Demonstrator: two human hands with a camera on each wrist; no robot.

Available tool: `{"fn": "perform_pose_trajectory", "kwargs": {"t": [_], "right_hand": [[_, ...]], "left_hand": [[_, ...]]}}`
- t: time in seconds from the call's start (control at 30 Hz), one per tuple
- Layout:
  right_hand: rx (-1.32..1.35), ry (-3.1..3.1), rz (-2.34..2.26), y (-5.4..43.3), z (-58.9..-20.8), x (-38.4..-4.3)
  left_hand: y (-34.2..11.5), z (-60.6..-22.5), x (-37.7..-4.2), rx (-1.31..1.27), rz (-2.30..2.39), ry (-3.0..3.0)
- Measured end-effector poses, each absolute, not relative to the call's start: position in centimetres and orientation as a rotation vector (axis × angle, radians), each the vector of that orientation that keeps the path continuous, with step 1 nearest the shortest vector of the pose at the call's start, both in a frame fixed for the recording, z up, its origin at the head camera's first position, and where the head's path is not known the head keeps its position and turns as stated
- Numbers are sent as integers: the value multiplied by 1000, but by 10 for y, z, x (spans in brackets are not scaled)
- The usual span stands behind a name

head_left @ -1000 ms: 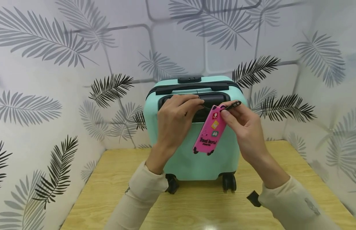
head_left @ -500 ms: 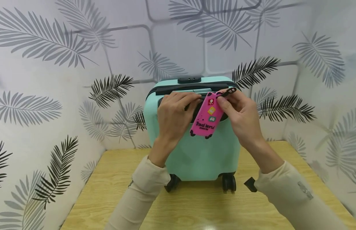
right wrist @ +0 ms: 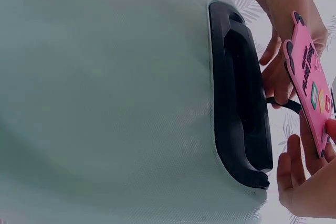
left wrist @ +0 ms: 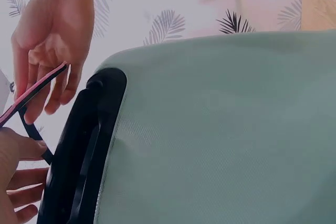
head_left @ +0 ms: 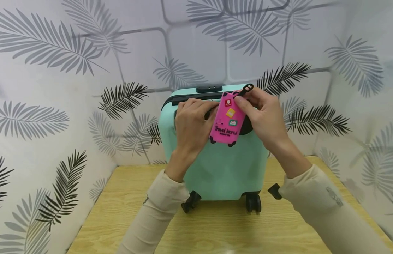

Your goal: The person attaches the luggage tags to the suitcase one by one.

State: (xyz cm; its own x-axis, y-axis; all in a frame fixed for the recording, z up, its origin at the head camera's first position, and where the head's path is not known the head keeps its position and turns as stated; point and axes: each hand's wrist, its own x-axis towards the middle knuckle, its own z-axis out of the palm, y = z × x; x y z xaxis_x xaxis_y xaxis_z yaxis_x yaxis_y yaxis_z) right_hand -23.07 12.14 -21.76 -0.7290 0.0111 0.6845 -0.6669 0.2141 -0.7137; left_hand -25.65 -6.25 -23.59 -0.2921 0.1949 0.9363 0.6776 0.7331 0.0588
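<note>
A pink luggage tag (head_left: 228,121) with black corners, small coloured badges and "Travel World" lettering hangs in front of a mint-green suitcase (head_left: 226,173). My right hand (head_left: 267,118) pinches the tag at its top corner, where a black buckle end (head_left: 248,89) sticks up. In the left wrist view, the tag's black strap (left wrist: 32,129) runs down to my left hand (left wrist: 18,177), whose thumb and fingers pinch it beside the suitcase's black handle (left wrist: 79,150). The right wrist view also has my left hand (right wrist: 278,80) holding the strap close to the handle.
The suitcase stands on its black wheels (head_left: 253,201) on a wood-grain table (head_left: 215,229). A combination lock (head_left: 209,88) sits on its top. Leaf-patterned walls (head_left: 196,42) rise behind and at both sides. A black tab (head_left: 274,191) hangs from the right sleeve.
My right hand has risen and shifted left with the luggage tag, which now hangs more upright and overlaps the top of the suitcase. The left hand stays almost in place.
</note>
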Motion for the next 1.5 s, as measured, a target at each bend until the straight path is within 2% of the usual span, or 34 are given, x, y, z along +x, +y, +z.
{"fn": "perform_pose_trajectory", "kwargs": {"t": [0.77,1.17,1.5], "right_hand": [[597,-2090,1494,120,-215,-249],[595,-2256,1390,118,-201,-252],[638,-2294,1329,115,-198,-260]], "left_hand": [[-64,-230,-264,-552,-578,-1973],[-70,-230,-263,-587,-615,-2087],[-84,-215,-260,-607,-630,-2156]]}}
